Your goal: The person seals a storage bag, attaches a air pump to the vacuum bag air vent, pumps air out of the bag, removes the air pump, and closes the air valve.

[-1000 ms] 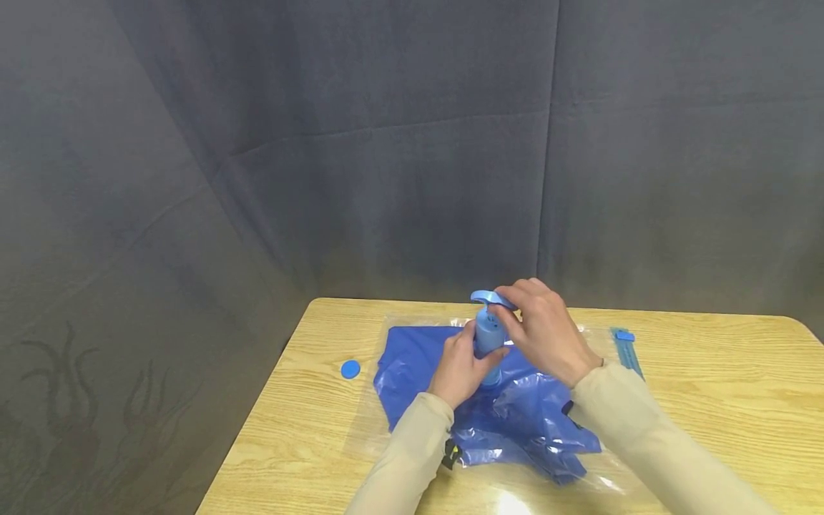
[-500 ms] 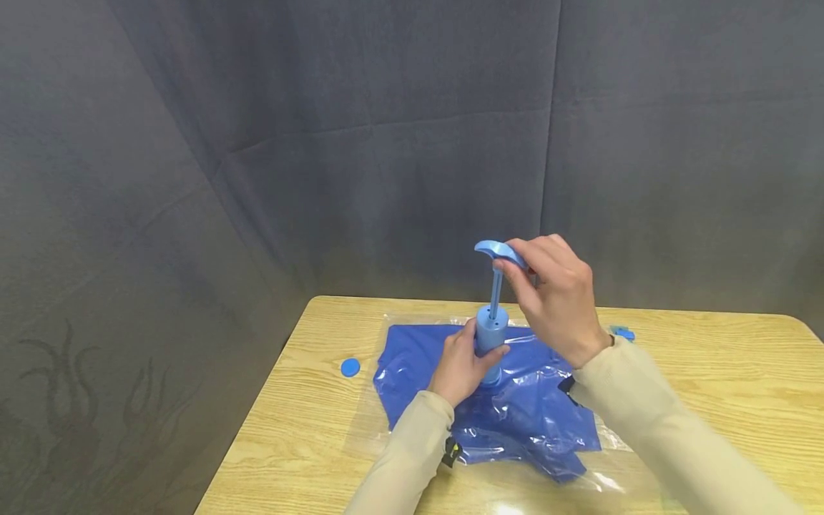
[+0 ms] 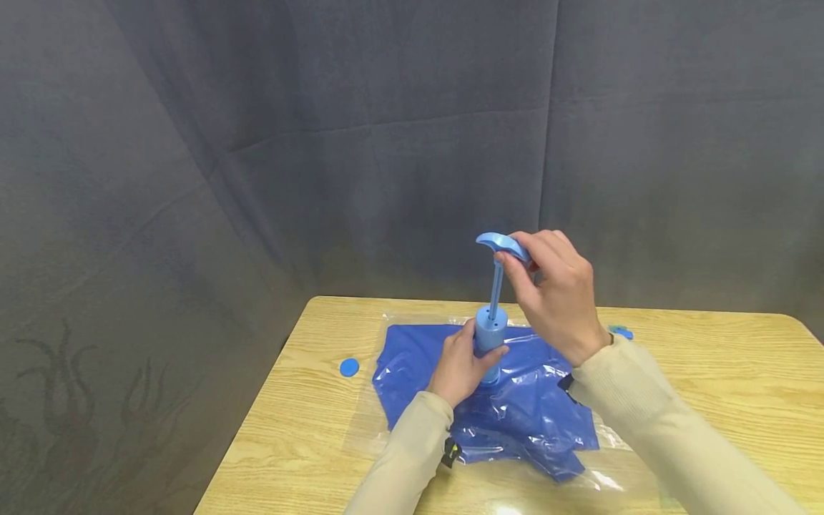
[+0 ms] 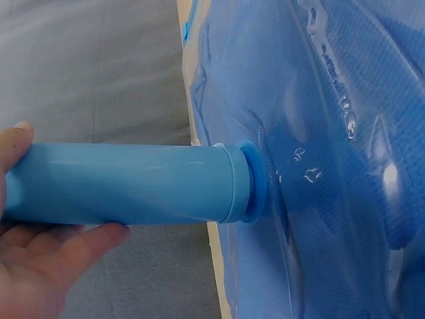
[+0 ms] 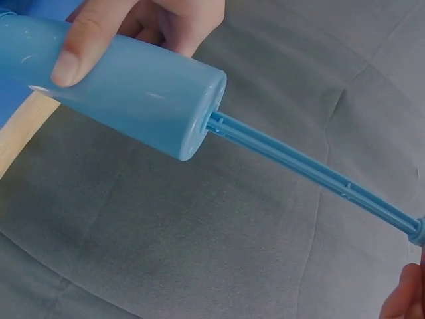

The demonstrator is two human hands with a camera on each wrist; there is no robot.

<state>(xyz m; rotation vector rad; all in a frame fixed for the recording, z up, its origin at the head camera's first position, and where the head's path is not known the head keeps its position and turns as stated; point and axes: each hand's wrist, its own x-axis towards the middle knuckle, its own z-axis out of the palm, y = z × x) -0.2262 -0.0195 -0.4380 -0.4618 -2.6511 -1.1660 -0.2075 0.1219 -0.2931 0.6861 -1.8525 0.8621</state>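
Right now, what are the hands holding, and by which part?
The pump: the left hand grips its barrel, the right hand pinches its handle.

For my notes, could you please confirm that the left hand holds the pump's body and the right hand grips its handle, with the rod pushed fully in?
Not quite: in the head view, the rod stands well out of the pump's body. The left hand does hold the body, and the right hand grips the handle.
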